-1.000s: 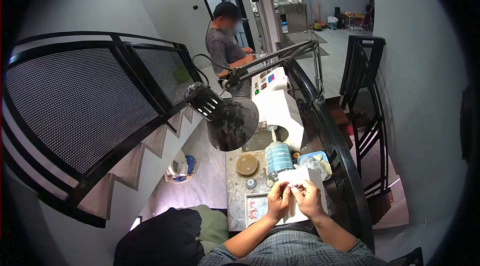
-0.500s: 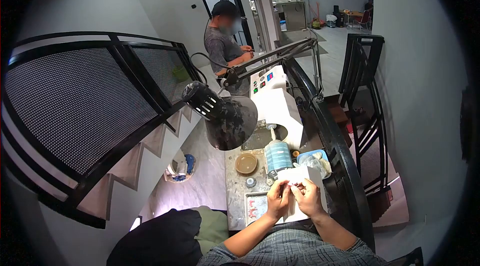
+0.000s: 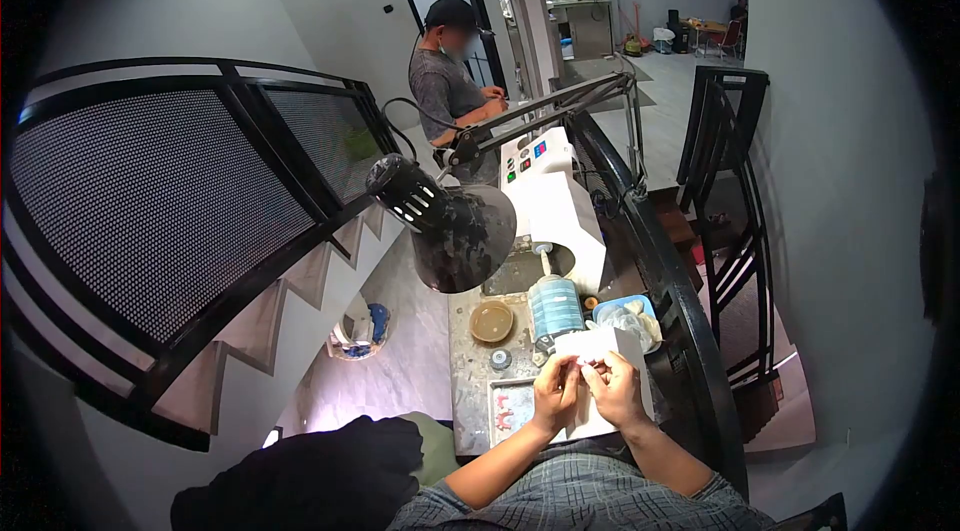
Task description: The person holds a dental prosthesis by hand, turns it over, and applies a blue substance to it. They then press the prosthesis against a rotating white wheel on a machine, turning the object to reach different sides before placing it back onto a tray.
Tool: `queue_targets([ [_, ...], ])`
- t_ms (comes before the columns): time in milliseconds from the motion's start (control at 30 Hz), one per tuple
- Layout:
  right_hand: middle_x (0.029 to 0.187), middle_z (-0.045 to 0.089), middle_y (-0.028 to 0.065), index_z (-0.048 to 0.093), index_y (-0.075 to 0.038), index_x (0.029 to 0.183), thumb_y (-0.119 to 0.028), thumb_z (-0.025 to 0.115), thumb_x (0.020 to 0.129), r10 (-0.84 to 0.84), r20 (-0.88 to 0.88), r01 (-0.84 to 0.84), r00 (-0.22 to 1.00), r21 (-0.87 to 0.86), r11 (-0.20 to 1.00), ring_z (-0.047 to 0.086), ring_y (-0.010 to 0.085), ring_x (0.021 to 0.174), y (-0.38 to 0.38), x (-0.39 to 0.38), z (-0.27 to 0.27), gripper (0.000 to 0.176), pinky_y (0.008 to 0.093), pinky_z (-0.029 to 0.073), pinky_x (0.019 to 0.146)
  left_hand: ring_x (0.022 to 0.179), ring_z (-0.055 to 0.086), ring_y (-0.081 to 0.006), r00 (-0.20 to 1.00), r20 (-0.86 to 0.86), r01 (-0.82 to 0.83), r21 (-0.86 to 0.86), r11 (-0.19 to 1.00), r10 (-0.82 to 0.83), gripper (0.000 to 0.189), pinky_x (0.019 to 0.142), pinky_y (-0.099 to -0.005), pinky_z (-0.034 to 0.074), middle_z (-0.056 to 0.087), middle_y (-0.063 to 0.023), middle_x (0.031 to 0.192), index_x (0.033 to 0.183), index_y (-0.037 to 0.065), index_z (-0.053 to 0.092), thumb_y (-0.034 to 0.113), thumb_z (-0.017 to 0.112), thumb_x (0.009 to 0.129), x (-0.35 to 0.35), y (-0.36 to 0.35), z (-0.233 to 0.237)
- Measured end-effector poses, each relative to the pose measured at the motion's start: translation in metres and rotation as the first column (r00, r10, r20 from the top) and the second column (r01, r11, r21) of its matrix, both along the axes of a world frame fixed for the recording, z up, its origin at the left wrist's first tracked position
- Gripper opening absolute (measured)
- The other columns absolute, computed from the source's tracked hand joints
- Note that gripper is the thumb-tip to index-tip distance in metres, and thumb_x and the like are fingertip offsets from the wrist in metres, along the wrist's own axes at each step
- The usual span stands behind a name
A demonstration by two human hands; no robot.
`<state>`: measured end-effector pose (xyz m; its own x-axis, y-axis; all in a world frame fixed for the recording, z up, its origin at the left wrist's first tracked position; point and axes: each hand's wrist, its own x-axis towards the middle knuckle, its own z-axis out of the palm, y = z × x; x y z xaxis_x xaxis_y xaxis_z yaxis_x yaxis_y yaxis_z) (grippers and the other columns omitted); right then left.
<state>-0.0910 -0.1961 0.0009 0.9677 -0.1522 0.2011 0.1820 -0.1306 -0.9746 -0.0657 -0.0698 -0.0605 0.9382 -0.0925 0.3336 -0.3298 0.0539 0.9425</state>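
My left hand [image 3: 553, 393] and my right hand [image 3: 617, 393] meet at the fingertips above a white block-like surface [image 3: 590, 421]. Both are closed in a pinch around something small and pale, too small to make out. Just beyond them lies a cylinder with blue-green bands [image 3: 556, 309], its shaft entering a white machine [image 3: 565, 216]. A tray [image 3: 492, 411] holding small reddish pieces [image 3: 504, 413] is left of my left hand. Farther up the bench are a small round grey item [image 3: 500, 359] and a round brown dish [image 3: 491, 321].
A black lamp [image 3: 465, 236] on a jointed arm hangs over the bench's left side. A blue container with bags [image 3: 628, 319] stands at the right, beside a black railing [image 3: 680, 331]. Another person [image 3: 450, 81] stands beyond the machine. Dark cloth [image 3: 310, 481] lies at lower left.
The dark cloth at lower left has shifted and covers more of the green cloth. The other person's head has moved slightly. My hands remain nearly in place.
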Motion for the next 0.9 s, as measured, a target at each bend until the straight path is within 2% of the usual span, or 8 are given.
queue_targets([
  [133,0.085,0.067,0.0113,0.063,0.005,0.094,-0.002,0.064,0.092,-0.018,-0.008,0.017,1.000,-0.022,1.000,0.071,0.0152,0.077,0.000,0.001,-0.006,0.007,0.0266,0.056,0.065,0.083,0.064,-0.0102,1.000,0.010,-0.026,-0.069,0.997,0.026,0.015,0.073,-0.0239,0.052,0.066,-0.0070,0.095,0.112,-0.001,0.059,-0.004,0.056,0.098,0.002,-0.004,-0.010],
  [200,0.085,0.067,0.0118,0.062,0.006,0.092,-0.002,0.064,0.092,-0.016,-0.016,0.016,1.000,0.026,1.000,0.071,0.0156,0.076,0.001,0.001,-0.005,0.008,0.0267,0.056,0.065,0.083,0.064,-0.0110,0.999,0.016,0.035,-0.195,0.980,-0.033,0.016,0.073,-0.0247,0.053,0.065,-0.0077,0.096,0.114,-0.002,0.059,-0.004,0.057,0.098,0.002,-0.005,-0.012],
  [300,0.085,0.067,0.0124,0.061,0.006,0.091,-0.003,0.064,0.093,-0.037,-0.032,0.036,0.999,-0.020,0.999,0.071,0.0156,0.076,0.001,-0.001,0.002,0.009,0.0270,0.056,0.064,0.083,0.064,-0.0114,0.997,0.030,0.069,-0.217,0.974,-0.064,0.018,0.073,-0.0250,0.053,0.065,-0.0078,0.096,0.115,-0.001,0.058,-0.004,0.057,0.098,0.001,-0.004,-0.007],
  [400,0.085,0.068,0.0119,0.061,0.006,0.091,-0.004,0.064,0.093,-0.040,-0.010,0.040,0.999,0.037,0.998,0.071,0.0154,0.075,0.001,0.000,-0.001,0.010,0.0270,0.056,0.064,0.083,0.064,-0.0113,0.998,0.031,0.051,-0.157,0.986,-0.047,0.020,0.073,-0.0246,0.053,0.064,-0.0072,0.095,0.117,-0.001,0.058,-0.004,0.058,0.097,-0.003,-0.004,0.006],
  [533,0.084,0.069,0.0110,0.061,0.005,0.091,-0.005,0.064,0.093,-0.049,-0.064,0.048,0.997,-0.018,0.999,0.071,0.0147,0.074,-0.002,-0.001,-0.002,0.011,0.0269,0.057,0.065,0.083,0.063,-0.0109,0.997,0.054,0.054,-0.104,0.993,-0.048,0.022,0.073,-0.0241,0.052,0.064,-0.0067,0.094,0.117,-0.001,0.058,-0.004,0.059,0.096,-0.002,-0.001,0.005],
  [600,0.081,0.069,0.0102,0.061,0.005,0.091,-0.005,0.064,0.094,-0.042,-0.064,0.046,0.997,0.058,0.997,0.070,0.0140,0.073,-0.001,-0.001,-0.003,0.011,0.0266,0.056,0.064,0.084,0.063,-0.0104,0.997,0.068,0.048,-0.074,0.996,-0.043,0.022,0.073,-0.0239,0.052,0.063,-0.0062,0.094,0.118,-0.001,0.058,-0.004,0.060,0.096,-0.003,-0.001,0.009],
  [700,0.081,0.069,0.0102,0.061,0.005,0.090,-0.006,0.064,0.094,-0.043,-0.090,0.047,0.995,0.045,0.998,0.070,0.0135,0.073,-0.002,-0.001,0.001,0.012,0.0262,0.056,0.064,0.083,0.062,-0.0100,0.996,0.072,0.045,-0.010,0.999,-0.044,0.023,0.072,-0.0240,0.052,0.063,-0.0058,0.094,0.118,0.000,0.058,-0.003,0.060,0.096,-0.002,0.002,0.006],
  [900,0.080,0.069,0.0093,0.061,0.004,0.091,-0.006,0.064,0.094,-0.034,-0.088,0.038,0.996,0.046,0.998,0.069,0.0116,0.073,-0.002,-0.001,-0.001,0.011,0.0253,0.054,0.064,0.084,0.062,-0.0098,0.999,0.030,0.046,-0.043,0.998,-0.045,0.023,0.074,-0.0245,0.052,0.063,-0.0053,0.095,0.119,0.000,0.059,-0.001,0.062,0.096,-0.001,0.001,-0.005],
])
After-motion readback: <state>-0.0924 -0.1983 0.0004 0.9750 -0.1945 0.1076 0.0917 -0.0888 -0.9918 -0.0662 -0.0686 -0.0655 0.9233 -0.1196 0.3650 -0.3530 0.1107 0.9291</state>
